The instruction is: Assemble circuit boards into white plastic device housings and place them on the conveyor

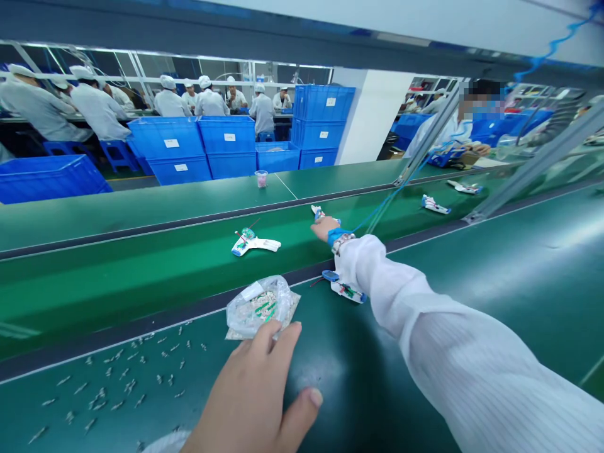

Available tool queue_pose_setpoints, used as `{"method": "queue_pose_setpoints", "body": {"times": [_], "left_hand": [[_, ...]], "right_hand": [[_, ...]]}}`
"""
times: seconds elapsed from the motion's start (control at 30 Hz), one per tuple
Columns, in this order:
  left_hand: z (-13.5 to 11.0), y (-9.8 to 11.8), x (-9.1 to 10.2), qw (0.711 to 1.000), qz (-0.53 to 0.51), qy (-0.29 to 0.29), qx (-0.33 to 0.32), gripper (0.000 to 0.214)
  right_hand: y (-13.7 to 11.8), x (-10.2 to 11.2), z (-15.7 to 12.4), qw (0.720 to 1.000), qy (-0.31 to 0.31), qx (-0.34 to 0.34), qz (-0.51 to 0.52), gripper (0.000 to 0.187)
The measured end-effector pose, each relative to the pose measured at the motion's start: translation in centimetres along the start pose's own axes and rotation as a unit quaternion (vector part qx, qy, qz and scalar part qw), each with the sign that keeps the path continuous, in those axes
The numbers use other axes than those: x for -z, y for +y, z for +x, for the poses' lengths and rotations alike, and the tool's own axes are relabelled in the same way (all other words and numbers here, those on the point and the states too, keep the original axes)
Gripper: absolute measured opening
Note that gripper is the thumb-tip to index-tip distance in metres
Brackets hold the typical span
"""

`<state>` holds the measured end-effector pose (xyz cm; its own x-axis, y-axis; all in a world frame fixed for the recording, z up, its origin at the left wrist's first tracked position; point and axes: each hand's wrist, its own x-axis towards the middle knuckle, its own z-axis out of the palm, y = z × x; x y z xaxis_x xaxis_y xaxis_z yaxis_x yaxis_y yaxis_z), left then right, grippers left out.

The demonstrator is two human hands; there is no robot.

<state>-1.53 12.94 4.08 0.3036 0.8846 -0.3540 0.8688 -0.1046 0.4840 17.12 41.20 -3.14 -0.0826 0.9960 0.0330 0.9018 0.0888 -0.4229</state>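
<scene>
My left hand (255,390) is open above the near bench, fingers spread and nothing in them. Just beyond its fingertips lies a clear plastic bag (259,305) of small pale pieces with green strips. My right hand (324,229) reaches over the green belt, its fingers closed around a white gun-shaped housing (317,211), which it partly covers. Another such housing (257,244), with a green circuit board and wires, rests on the belt to the left. Below my right wrist, one more housing (348,290) with a blue end sits at the bench edge, partly behind my sleeve.
Many small metal parts (127,384) are scattered on the near bench at left. Further right, two white housings (435,205) lie on the belt. A small cup (261,178) stands on the far ledge. A slanted metal post (528,151) rises at right. Blue crates (226,137) and seated people fill the background.
</scene>
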Motion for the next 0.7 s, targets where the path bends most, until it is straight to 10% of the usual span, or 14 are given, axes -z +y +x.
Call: {"method": "queue_pose_setpoints", "body": {"times": [0.3, 0.5, 0.7], "left_hand": [[0.0, -0.7, 0.7, 1.000, 0.020, 0.022, -0.004, 0.056], [-0.1, -3.0, 0.6, 0.971, -0.059, 0.225, 0.052, 0.046], [1.0, -4.0, 1.5, 0.798, -0.385, 0.422, 0.193, 0.055]], "right_hand": [[-7.0, -8.6, 0.8, 0.972, -0.170, 0.136, -0.094, 0.035], [-7.3, -4.6, -1.6, 0.957, -0.181, 0.221, -0.057, 0.025], [-6.2, 3.3, -10.1, 0.907, -0.190, 0.370, 0.071, 0.046]]}}
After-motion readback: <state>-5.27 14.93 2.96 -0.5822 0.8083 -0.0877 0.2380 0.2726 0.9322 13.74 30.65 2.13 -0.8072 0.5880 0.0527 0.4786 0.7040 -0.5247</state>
